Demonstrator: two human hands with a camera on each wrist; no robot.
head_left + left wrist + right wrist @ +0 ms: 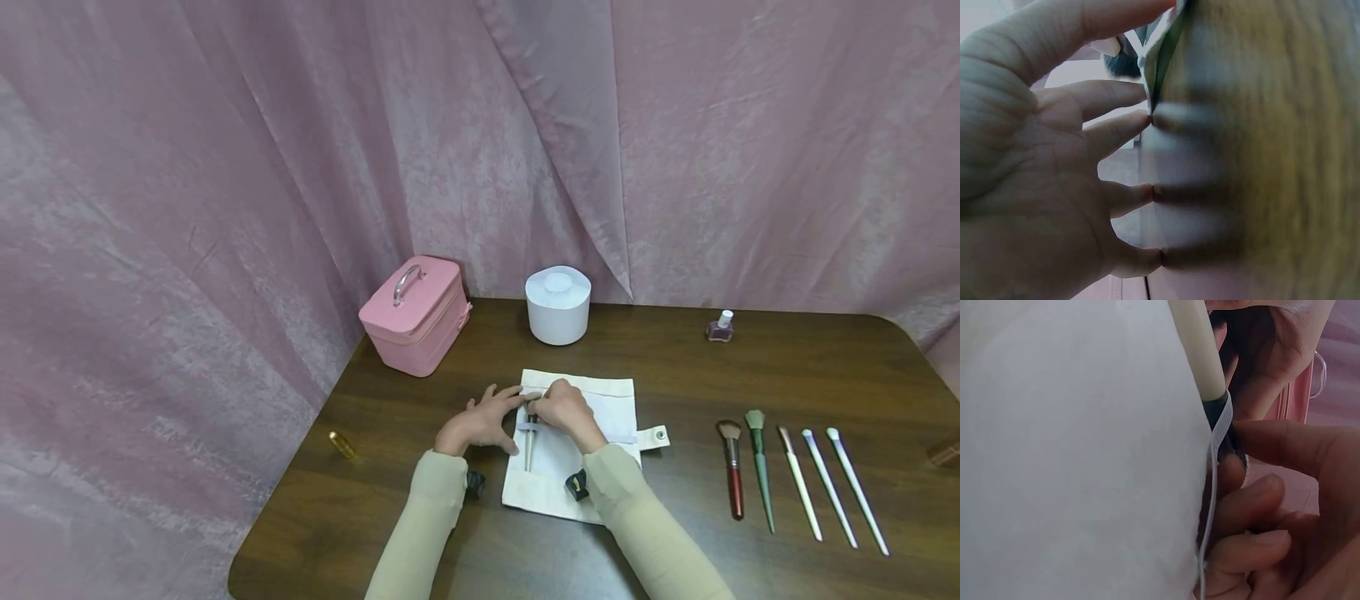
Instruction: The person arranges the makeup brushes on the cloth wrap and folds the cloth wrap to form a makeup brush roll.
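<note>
A white fabric brush roll point(558, 479) lies unfolded on the table, with a snap tab point(653, 437) at its right side. One makeup brush point(529, 450), pale-handled with a dark section, runs under the roll's white elastic band point(1225, 415). My right hand point(566, 410) pinches the brush at its dark end, just past the elastic. Spread wide, my left hand point(483, 423) rests at the roll's left edge. In the left wrist view its fingertips point(1147, 192) press on the wood and along the fabric edge. The brush's bristles are mostly hidden by my hands.
Several makeup brushes point(799, 483) lie in a row at the right. A pink case point(415, 321) and a white lidded container point(558, 308) stand at the back. Nail polish point(720, 327) stands back right; a small gold tube point(342, 444) lies left. A brown object point(945, 451) sits at the right edge.
</note>
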